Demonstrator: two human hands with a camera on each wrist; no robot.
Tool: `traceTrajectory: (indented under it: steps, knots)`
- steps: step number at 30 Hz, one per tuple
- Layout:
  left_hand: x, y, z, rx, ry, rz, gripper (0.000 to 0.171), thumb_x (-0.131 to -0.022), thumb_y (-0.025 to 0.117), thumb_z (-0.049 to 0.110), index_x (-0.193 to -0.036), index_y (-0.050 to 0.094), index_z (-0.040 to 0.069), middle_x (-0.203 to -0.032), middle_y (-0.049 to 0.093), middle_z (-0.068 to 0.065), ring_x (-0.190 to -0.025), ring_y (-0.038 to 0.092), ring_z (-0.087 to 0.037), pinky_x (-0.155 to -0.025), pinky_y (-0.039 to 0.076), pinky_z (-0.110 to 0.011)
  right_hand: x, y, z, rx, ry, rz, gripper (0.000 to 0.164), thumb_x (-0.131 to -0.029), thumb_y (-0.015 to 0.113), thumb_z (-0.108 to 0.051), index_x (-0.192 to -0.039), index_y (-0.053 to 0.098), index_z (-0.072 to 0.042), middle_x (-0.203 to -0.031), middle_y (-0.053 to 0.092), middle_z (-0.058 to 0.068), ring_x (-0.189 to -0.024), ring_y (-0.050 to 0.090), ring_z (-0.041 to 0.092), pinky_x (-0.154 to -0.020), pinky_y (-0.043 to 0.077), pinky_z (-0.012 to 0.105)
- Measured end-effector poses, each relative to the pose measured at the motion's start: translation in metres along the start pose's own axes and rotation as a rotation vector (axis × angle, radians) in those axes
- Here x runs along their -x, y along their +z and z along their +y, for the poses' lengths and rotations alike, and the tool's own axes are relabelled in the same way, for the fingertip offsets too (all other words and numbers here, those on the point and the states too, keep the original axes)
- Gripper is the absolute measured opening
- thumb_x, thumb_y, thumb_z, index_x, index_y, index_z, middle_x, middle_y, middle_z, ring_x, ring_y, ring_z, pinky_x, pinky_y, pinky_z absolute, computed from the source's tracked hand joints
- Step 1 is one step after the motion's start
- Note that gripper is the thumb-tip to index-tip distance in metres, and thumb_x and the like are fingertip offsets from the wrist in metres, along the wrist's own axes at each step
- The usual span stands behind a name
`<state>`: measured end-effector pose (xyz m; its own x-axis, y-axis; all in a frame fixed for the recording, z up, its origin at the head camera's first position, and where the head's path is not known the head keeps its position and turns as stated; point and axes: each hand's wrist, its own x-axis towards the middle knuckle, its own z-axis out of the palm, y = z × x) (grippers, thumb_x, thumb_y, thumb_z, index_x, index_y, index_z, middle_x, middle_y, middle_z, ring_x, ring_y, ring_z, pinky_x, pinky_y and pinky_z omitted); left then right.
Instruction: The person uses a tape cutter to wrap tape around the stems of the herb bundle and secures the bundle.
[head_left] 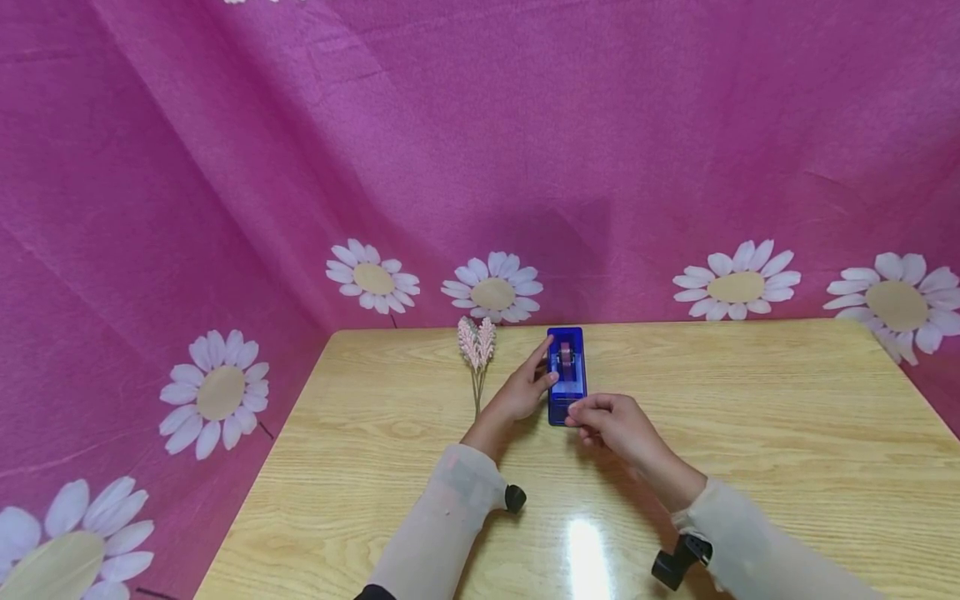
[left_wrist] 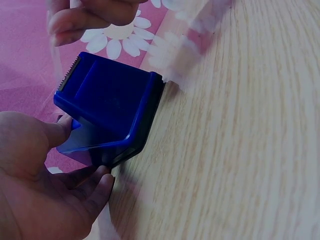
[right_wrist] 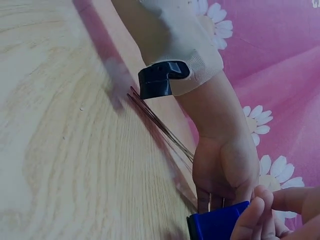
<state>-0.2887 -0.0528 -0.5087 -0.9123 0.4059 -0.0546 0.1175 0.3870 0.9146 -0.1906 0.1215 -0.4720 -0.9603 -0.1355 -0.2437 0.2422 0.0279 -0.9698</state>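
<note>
A blue tape dispenser (head_left: 557, 408) with a serrated metal cutter (left_wrist: 69, 73) stands on the wooden table. Gripping its side is my left hand (head_left: 525, 390), with the thumb near the tape roll (head_left: 566, 360) and the other fingers low along the body in the left wrist view. Over the cutter end, my right hand (head_left: 611, 421) has its thumb and forefinger pinched together. From those fingertips a faint clear strip of tape (left_wrist: 56, 65) runs toward the cutter. The right wrist view shows both hands close about the dispenser (right_wrist: 220, 222), its lower part cut off by the frame.
Left of the dispenser, pink artificial flower sprigs (head_left: 477, 343) on thin stems lie on the table (head_left: 360, 467). A pink cloth (head_left: 480, 150) printed with white daisies hangs behind the back edge and along the left side. Light glares off the tabletop near the front.
</note>
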Motion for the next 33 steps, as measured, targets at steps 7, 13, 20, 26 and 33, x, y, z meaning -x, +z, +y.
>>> traceTrajectory:
  steps: [7,13,20,26,33]
  knots:
    - [0.0,0.0,0.001,-0.001,0.0,0.006,0.064,-0.11,0.049,0.019,-0.166,0.022,0.033,-0.157,0.045,-0.021,-0.145,0.044,-0.035,-0.117,0.038,-0.049,0.005,0.001,0.0,0.035,0.01,0.007,0.024,-0.102,0.06,-0.007,-0.113,0.066,0.014,-0.092,0.075,0.013,-0.069,0.062,0.011,-0.064,0.056,0.025]
    - [-0.001,0.001,0.001,-0.016,0.002,0.01,0.064,-0.11,0.049,0.019,-0.166,0.021,0.033,-0.158,0.045,-0.02,-0.145,0.044,-0.035,-0.117,0.038,-0.048,0.01,0.004,0.003,0.053,0.023,0.007,0.02,-0.102,0.06,-0.007,-0.109,0.068,0.011,-0.093,0.075,0.014,-0.07,0.063,0.013,-0.065,0.057,0.027]
    - [0.0,0.001,0.001,-0.017,-0.003,0.019,0.064,-0.109,0.05,0.018,-0.165,0.023,0.034,-0.156,0.047,-0.021,-0.144,0.046,-0.034,-0.117,0.037,-0.048,0.014,0.004,0.006,0.061,0.005,0.005,0.02,-0.102,0.061,-0.008,-0.106,0.069,0.009,-0.092,0.075,0.014,-0.069,0.063,0.012,-0.063,0.055,0.025]
    - [0.0,0.002,0.001,0.002,-0.014,0.019,0.064,-0.109,0.05,0.018,-0.165,0.023,0.035,-0.156,0.047,-0.021,-0.144,0.046,-0.034,-0.118,0.036,-0.048,0.018,0.004,0.009,0.042,0.011,0.001,0.018,-0.101,0.061,-0.007,-0.105,0.068,0.01,-0.09,0.074,0.01,-0.069,0.062,0.012,-0.062,0.055,0.024]
    - [0.0,0.002,0.001,0.002,-0.017,0.017,0.064,-0.11,0.049,0.019,-0.165,0.023,0.036,-0.157,0.046,-0.02,-0.144,0.045,-0.034,-0.118,0.037,-0.048,0.023,0.006,0.01,0.014,0.038,0.004,0.017,-0.101,0.062,-0.007,-0.105,0.068,0.008,-0.089,0.075,0.009,-0.069,0.063,0.013,-0.063,0.055,0.026]
